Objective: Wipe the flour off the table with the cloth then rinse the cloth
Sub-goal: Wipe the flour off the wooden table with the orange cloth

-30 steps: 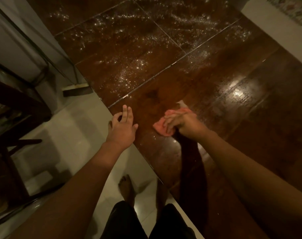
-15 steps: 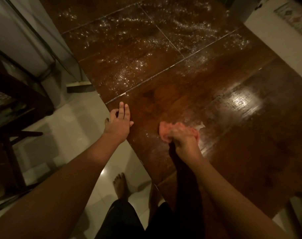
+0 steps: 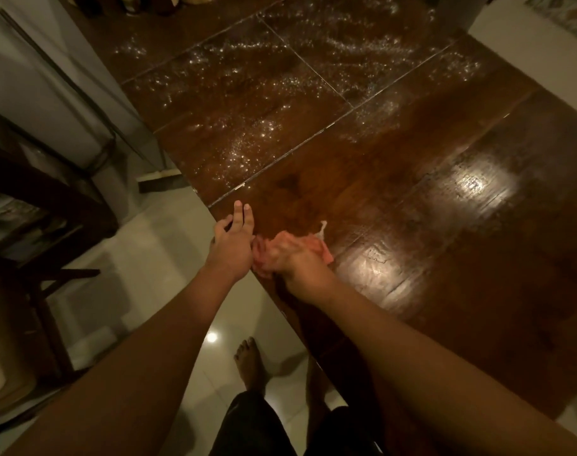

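A dark brown wooden table point(image 3: 445, 225) fills the middle and right of the head view. White flour point(image 3: 247, 139) lies scattered over its far panels; the near panel is glossy with few specks. My right hand point(image 3: 293, 258) grips a crumpled pink cloth point(image 3: 318, 246) and presses it on the table right at the left edge. A white tag of the cloth sticks out behind the hand. My left hand point(image 3: 232, 238) is held at the table's edge beside the cloth, fingers straight, palm partly below the rim.
A dark wooden chair point(image 3: 33, 225) stands to the left on the pale tiled floor point(image 3: 168, 291). A grey wall panel runs along the far left. My bare foot point(image 3: 250, 360) is on the floor by the table edge. Objects stand at the table's far end.
My right hand has dragged the cloth leftward across the near panel to the table's edge, next to my left hand. The left hand has stayed at the edge.
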